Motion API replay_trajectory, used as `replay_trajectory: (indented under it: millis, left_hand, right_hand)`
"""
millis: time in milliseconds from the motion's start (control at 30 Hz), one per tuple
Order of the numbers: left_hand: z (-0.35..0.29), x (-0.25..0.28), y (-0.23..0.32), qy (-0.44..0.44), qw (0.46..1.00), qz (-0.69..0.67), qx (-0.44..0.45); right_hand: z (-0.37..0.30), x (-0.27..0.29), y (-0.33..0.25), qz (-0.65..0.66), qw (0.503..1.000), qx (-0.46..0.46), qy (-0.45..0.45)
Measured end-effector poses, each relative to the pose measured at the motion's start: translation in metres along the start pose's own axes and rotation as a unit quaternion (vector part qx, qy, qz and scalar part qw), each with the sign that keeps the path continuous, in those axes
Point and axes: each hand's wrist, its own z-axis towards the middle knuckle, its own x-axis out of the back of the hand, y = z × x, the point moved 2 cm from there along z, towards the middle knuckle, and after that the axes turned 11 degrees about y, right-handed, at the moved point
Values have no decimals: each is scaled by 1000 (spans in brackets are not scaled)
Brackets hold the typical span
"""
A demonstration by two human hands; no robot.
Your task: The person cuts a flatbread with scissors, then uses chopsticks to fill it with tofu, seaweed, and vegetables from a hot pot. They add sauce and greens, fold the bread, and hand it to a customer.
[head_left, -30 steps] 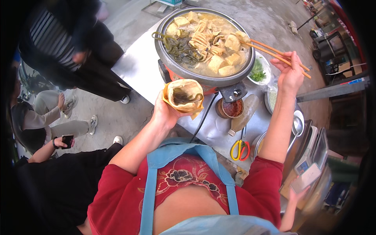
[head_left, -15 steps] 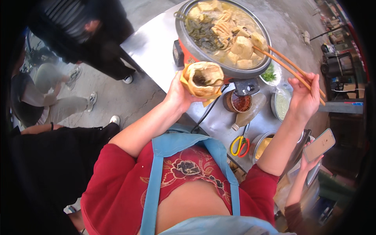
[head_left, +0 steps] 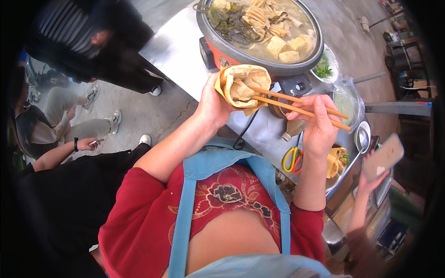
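Observation:
My left hand (head_left: 211,105) grips a hollow flatbread pocket (head_left: 260,78), wrapped in yellow paper (head_left: 221,79), its opening turned up and to the right. In my right hand (head_left: 320,127) is a pair of wooden chopsticks (head_left: 278,96), whose tips reach into the pocket. A pale, soft-looking chunk of tofu (head_left: 240,90) lies at the tips, inside the bread. Just beyond stands a large round pot (head_left: 264,69) of broth, holding dark kelp strips (head_left: 232,25), folded bean-curd strips (head_left: 262,16) and tofu cubes (head_left: 278,46).
On the metal table are scissors (head_left: 290,160) with yellow and red handles, a bottle (head_left: 293,129), a bowl of chopped greens (head_left: 323,69), a ladle (head_left: 364,136) and another paper-wrapped bread (head_left: 333,167). At right a person's hand holds a phone (head_left: 385,157). Several people are at left, one in black (head_left: 92,41).
My right hand has moved left and down from the pot, bringing the chopsticks and a tofu chunk into the bread pocket. The phone at right has tilted.

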Motion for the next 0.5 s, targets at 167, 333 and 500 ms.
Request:
replay_trajectory:
  millis: [167,333,500]
  left_hand:
    - [10,2,-8,-56,997,-20,41]
    - [15,3,-6,-79,994,-58,52]
    - [6,-1,-4,6,999,-40,31]
  right_hand:
    - [5,4,-36,-65,993,84,-57]
    - [3,18,-74,-7,991,124,-47]
    - [13,13,-38,-13,997,66,-34]
